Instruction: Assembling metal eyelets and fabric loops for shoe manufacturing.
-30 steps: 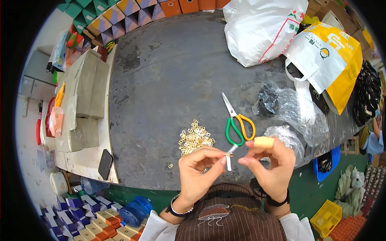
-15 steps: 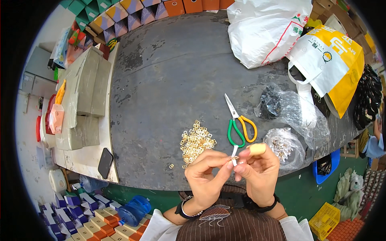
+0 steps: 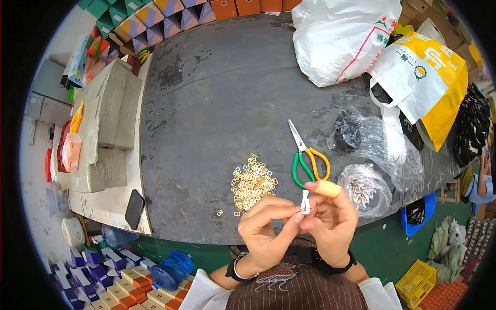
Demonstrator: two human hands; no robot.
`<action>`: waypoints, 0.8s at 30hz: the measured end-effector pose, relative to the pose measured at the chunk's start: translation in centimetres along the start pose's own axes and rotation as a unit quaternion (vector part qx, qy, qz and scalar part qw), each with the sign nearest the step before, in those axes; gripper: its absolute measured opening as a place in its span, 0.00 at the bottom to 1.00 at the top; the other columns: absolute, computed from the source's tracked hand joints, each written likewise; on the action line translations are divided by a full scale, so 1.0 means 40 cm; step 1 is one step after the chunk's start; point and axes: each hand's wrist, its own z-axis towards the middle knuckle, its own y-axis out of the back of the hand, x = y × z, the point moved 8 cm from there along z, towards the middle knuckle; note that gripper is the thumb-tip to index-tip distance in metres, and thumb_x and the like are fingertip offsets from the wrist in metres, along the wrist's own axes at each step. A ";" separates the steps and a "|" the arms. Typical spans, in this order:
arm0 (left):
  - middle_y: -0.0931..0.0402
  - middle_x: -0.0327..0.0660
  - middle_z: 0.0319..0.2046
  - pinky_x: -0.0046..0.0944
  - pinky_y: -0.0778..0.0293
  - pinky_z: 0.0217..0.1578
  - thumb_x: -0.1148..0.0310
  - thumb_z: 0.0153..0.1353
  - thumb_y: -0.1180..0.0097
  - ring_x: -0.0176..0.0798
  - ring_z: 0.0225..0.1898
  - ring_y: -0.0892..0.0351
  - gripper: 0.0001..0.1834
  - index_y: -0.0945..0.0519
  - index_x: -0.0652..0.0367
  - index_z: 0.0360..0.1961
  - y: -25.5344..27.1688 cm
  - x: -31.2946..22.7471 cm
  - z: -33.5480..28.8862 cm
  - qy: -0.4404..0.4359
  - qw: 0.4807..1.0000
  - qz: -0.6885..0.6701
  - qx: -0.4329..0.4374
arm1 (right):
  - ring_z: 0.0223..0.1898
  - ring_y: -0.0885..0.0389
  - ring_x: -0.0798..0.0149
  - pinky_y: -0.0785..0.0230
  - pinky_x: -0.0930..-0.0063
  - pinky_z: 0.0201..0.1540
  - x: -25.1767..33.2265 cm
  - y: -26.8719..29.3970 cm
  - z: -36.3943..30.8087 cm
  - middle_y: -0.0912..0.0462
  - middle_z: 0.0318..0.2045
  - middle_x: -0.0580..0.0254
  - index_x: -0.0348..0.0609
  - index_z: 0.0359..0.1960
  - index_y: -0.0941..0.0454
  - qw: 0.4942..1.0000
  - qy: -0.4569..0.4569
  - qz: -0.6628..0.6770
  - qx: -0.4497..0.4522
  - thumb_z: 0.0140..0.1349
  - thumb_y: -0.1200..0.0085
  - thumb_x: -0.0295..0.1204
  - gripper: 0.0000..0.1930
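Note:
My left hand (image 3: 268,225) pinches a small gold buckle (image 3: 302,210) between thumb and forefinger. A short white strap (image 3: 305,197) runs through or against this buckle; the fingers partly hide where they meet. My right hand (image 3: 333,223) closes on the strap from the other side, with a yellow cover (image 3: 328,188) around one finger. Left of the hands lies a pile of gold buckles (image 3: 253,183), with one loose buckle (image 3: 220,212) beside it. Just beyond my right hand are scissors (image 3: 305,160) with one green and one yellow handle, blades pointing away.
To the right sit a clear bag of small white-and-metal pieces (image 3: 364,188) and crumpled clear plastic (image 3: 382,142). Large white (image 3: 341,46) and yellow-white bags (image 3: 429,77) stand at the far right. A phone (image 3: 135,209) lies by wrapped blocks (image 3: 111,119) on the left.
Both hands stay close together over the table edge. The white strap has turned so more of its width shows, and the right fingers have shifted around it.

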 end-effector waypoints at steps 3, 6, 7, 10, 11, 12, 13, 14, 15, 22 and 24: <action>0.22 0.46 0.30 0.27 0.28 0.26 0.85 0.49 0.39 0.31 0.26 0.23 0.07 0.19 0.67 0.31 -0.009 -0.007 0.003 0.001 1.000 -0.017 0.024 | 0.27 0.25 0.77 0.33 0.86 0.26 -0.018 0.009 0.004 0.26 0.30 0.65 0.29 0.44 0.25 0.998 -0.048 0.026 0.026 0.53 0.37 0.21 0.17; 0.22 0.45 0.30 0.27 0.29 0.27 0.85 0.49 0.40 0.31 0.26 0.24 0.08 0.19 0.67 0.32 -0.015 -0.006 0.002 0.008 0.999 -0.021 0.036 | 0.26 0.26 0.77 0.34 0.86 0.24 -0.013 0.010 0.007 0.27 0.31 0.65 0.29 0.38 0.22 0.998 -0.042 0.043 0.029 0.54 0.38 0.21 0.12; 0.22 0.45 0.30 0.27 0.30 0.28 0.85 0.49 0.40 0.30 0.26 0.24 0.07 0.19 0.67 0.31 -0.015 -0.003 0.001 0.010 0.999 -0.019 0.038 | 0.26 0.26 0.77 0.35 0.87 0.24 -0.016 0.011 0.007 0.27 0.31 0.65 0.28 0.38 0.22 0.997 -0.041 0.052 0.037 0.54 0.38 0.21 0.11; 0.23 0.44 0.30 0.27 0.31 0.28 0.85 0.49 0.40 0.30 0.26 0.25 0.07 0.20 0.67 0.31 -0.012 0.021 -0.006 0.049 0.998 -0.040 0.032 | 0.26 0.26 0.77 0.35 0.87 0.23 -0.009 0.013 0.014 0.26 0.30 0.64 0.28 0.38 0.22 0.995 -0.044 0.074 0.045 0.55 0.40 0.20 0.09; 0.23 0.44 0.29 0.27 0.31 0.27 0.85 0.49 0.40 0.30 0.26 0.26 0.06 0.20 0.67 0.30 -0.010 0.036 -0.014 0.084 0.994 -0.064 0.023 | 0.26 0.26 0.77 0.35 0.87 0.22 -0.007 0.014 0.017 0.26 0.30 0.64 0.29 0.37 0.22 0.995 -0.046 0.081 0.045 0.56 0.40 0.20 0.09; 0.23 0.44 0.29 0.27 0.31 0.27 0.85 0.49 0.40 0.29 0.26 0.26 0.06 0.21 0.67 0.30 -0.009 0.049 -0.022 0.119 0.989 -0.088 0.015 | 0.25 0.26 0.77 0.35 0.87 0.22 -0.008 0.018 0.017 0.25 0.30 0.64 0.29 0.36 0.22 0.995 -0.050 0.074 0.044 0.56 0.41 0.20 0.08; 0.22 0.44 0.29 0.27 0.31 0.27 0.84 0.49 0.40 0.30 0.26 0.26 0.06 0.21 0.67 0.30 -0.010 0.048 -0.023 0.123 0.988 -0.092 0.021 | 0.25 0.26 0.77 0.35 0.87 0.22 -0.009 0.023 0.017 0.25 0.30 0.63 0.29 0.36 0.22 0.995 -0.053 0.067 0.043 0.56 0.41 0.19 0.07; 0.22 0.44 0.30 0.27 0.31 0.27 0.84 0.49 0.40 0.30 0.26 0.26 0.06 0.21 0.67 0.30 -0.009 0.047 -0.022 0.126 0.987 -0.097 0.027 | 0.24 0.26 0.77 0.34 0.87 0.22 -0.010 0.025 0.016 0.24 0.30 0.63 0.29 0.35 0.21 0.996 -0.057 0.060 0.042 0.56 0.41 0.19 0.07; 0.22 0.44 0.30 0.27 0.31 0.27 0.84 0.49 0.39 0.30 0.26 0.26 0.06 0.21 0.67 0.29 -0.011 0.046 -0.020 0.130 0.986 -0.102 0.035 | 0.24 0.26 0.77 0.34 0.87 0.22 -0.006 0.027 0.017 0.24 0.30 0.62 0.29 0.35 0.21 0.997 -0.051 0.043 0.036 0.56 0.41 0.19 0.06; 0.22 0.42 0.26 0.28 0.30 0.28 0.82 0.49 0.37 0.29 0.26 0.26 0.04 0.21 0.67 0.26 -0.028 0.037 0.002 0.123 0.989 -0.021 0.073 | 0.22 0.26 0.77 0.35 0.87 0.22 -0.004 0.039 0.018 0.23 0.28 0.63 0.32 0.32 0.20 0.997 -0.061 -0.003 0.040 0.54 0.40 0.19 0.05; 0.23 0.41 0.24 0.27 0.30 0.28 0.82 0.49 0.37 0.29 0.26 0.26 0.04 0.22 0.66 0.25 -0.027 0.036 0.009 0.107 0.990 0.005 0.095 | 0.22 0.27 0.78 0.36 0.86 0.22 -0.009 0.047 0.022 0.23 0.26 0.64 0.34 0.32 0.20 0.996 -0.045 -0.049 0.053 0.54 0.40 0.20 0.04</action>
